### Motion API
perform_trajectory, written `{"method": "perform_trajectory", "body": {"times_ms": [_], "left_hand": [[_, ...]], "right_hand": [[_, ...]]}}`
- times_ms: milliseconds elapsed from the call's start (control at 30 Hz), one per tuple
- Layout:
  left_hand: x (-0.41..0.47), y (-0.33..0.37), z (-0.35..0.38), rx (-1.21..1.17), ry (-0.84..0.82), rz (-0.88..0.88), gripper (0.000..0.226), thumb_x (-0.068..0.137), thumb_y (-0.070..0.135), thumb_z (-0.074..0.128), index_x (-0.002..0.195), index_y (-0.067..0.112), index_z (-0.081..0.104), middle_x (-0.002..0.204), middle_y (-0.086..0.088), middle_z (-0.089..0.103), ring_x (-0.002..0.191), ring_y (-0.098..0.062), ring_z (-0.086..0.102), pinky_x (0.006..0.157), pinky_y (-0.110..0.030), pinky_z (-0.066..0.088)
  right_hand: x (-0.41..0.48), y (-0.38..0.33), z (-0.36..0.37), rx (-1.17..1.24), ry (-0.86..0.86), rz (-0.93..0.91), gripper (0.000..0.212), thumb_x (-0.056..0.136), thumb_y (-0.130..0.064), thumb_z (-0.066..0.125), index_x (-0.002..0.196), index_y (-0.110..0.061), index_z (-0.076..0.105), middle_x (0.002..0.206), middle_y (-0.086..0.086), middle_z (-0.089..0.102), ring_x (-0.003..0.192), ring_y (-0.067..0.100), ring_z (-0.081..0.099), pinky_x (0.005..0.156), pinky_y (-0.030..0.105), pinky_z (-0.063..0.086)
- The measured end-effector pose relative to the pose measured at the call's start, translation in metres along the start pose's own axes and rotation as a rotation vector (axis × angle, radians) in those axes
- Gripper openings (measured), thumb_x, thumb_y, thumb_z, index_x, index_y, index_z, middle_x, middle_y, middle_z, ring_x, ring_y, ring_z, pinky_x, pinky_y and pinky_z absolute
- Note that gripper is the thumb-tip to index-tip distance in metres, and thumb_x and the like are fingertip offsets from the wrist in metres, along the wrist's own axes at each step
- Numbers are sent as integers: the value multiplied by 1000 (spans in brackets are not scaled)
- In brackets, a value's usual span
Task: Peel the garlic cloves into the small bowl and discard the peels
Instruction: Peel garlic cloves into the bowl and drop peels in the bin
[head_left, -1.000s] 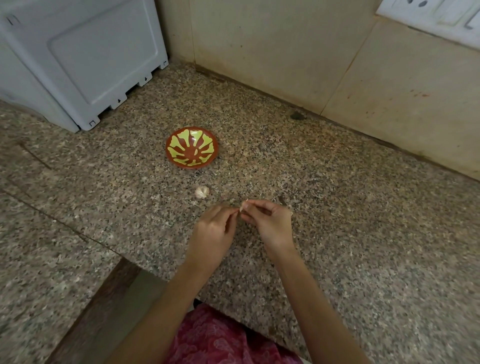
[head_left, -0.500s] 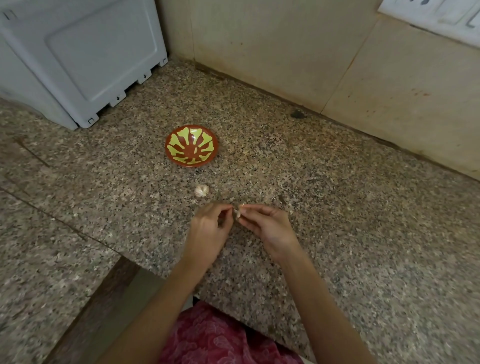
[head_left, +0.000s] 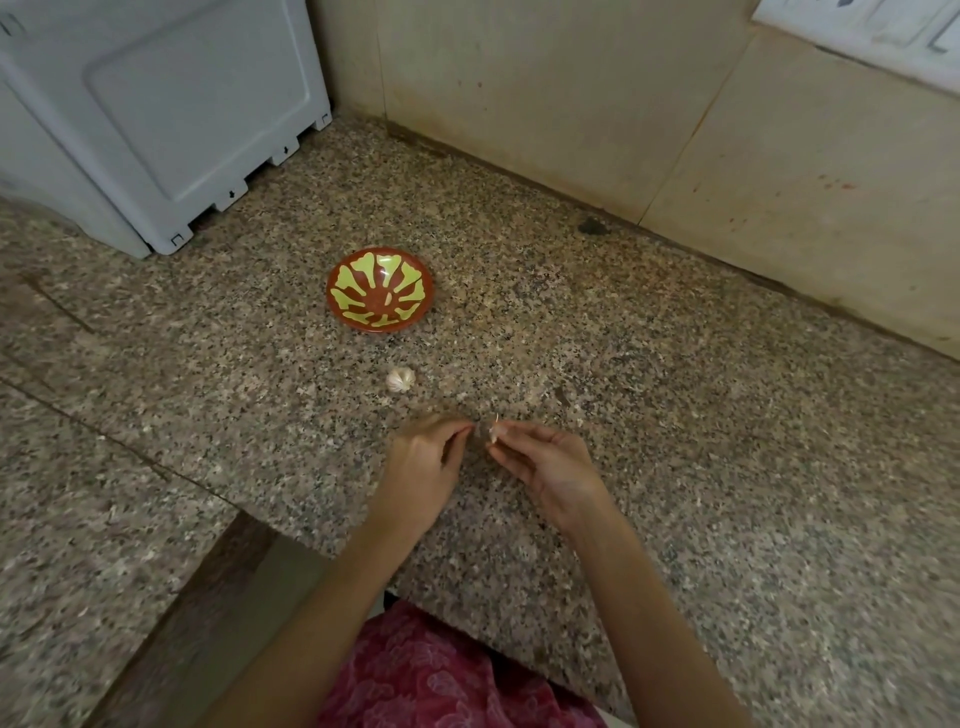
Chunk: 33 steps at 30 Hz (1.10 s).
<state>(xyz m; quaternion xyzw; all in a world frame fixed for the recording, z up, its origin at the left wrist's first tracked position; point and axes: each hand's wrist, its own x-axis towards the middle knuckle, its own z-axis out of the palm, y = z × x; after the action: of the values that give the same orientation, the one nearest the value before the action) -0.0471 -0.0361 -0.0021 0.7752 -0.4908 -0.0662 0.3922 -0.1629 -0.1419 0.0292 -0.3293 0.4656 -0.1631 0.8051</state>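
A small red bowl (head_left: 380, 295) with yellow-green petal marks sits on the granite counter, with one pale peeled clove (head_left: 388, 298) inside it. A garlic bulb piece (head_left: 400, 380) lies on the counter just in front of the bowl. Below it, my right hand (head_left: 545, 470) pinches a small garlic clove (head_left: 494, 432) between thumb and fingertips. My left hand (head_left: 423, 470) is beside it, a small gap away, fingers curled with the tips drawn together; whether it holds a bit of peel is too blurred to tell.
A white appliance (head_left: 156, 114) stands at the back left. A tiled wall (head_left: 571, 93) runs along the back, with a dark spot (head_left: 592, 225) at its foot. The counter's front edge (head_left: 467, 618) is near my body, and a lower counter section (head_left: 78, 519) lies to the left.
My hands have drawn slightly apart; the left fingertips no longer touch the clove that the right hand pinches. The view has shifted a little.
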Motion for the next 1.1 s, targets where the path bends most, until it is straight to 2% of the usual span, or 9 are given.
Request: {"method": "perform_trajectory", "body": {"times_ms": [67, 100, 200, 333, 633, 767, 900, 1100], "left_hand": [[-2, 3, 1, -19, -6, 27, 21, 84, -4, 66, 102, 5, 72, 95, -6, 73, 83, -6, 63, 91, 0, 36], [-2, 5, 2, -30, -7, 35, 20, 84, -3, 67, 102, 5, 72, 95, -6, 73, 82, -5, 63, 89, -1, 37], [-4, 7, 1, -63, -14, 47, 20, 85, -2, 68, 103, 5, 72, 94, -6, 73, 81, -11, 67, 83, -12, 48], [-5, 6, 0, -55, 0, 56, 19, 85, -1, 68, 103, 5, 72, 94, -7, 72, 83, -13, 67, 80, -22, 52], [-6, 10, 1, -12, 28, 77, 16, 85, 5, 67, 101, 4, 71, 91, -6, 71, 81, -13, 65, 76, -24, 53], [-7, 11, 1, -35, 35, 40, 18, 86, 11, 63, 100, 4, 72, 92, -6, 71, 82, -12, 65, 75, -24, 54], [-5, 11, -2, -43, 61, 7, 16, 82, 2, 71, 99, 3, 72, 91, -6, 71, 81, -7, 61, 79, -13, 47], [-1, -1, -6, -33, 100, -76, 17, 82, -4, 69, 99, 0, 71, 91, -9, 70, 76, -9, 63, 78, -14, 50]], "right_hand": [[1, 1, 1, -24, 17, -22, 7, 83, 7, 69, 84, 2, 73, 86, 13, 74, 80, 19, 73, 69, 23, 59], [2, 1, 2, -33, 23, -30, 6, 83, 7, 69, 85, 2, 73, 86, 13, 74, 80, 19, 73, 69, 23, 59], [4, 2, 4, -36, 37, -46, 6, 83, 5, 70, 88, 3, 72, 85, 13, 74, 78, 18, 73, 67, 21, 58], [5, 3, 6, -53, 40, -56, 4, 83, 4, 71, 85, 1, 72, 83, 11, 74, 77, 16, 73, 68, 21, 58], [6, 3, 7, -32, 42, -59, 8, 81, 3, 73, 88, 3, 72, 87, 14, 74, 81, 19, 73, 70, 21, 59], [6, 4, 6, -28, 27, -64, 7, 79, 5, 73, 85, 1, 73, 88, 14, 74, 82, 19, 73, 70, 22, 59], [5, 5, 7, -9, 11, -44, 9, 78, 6, 73, 86, 2, 74, 90, 14, 75, 82, 19, 73, 70, 22, 59], [1, 2, 3, -27, -42, 40, 12, 82, 8, 69, 93, 3, 73, 95, 10, 76, 79, 15, 73, 68, 20, 58]]}}
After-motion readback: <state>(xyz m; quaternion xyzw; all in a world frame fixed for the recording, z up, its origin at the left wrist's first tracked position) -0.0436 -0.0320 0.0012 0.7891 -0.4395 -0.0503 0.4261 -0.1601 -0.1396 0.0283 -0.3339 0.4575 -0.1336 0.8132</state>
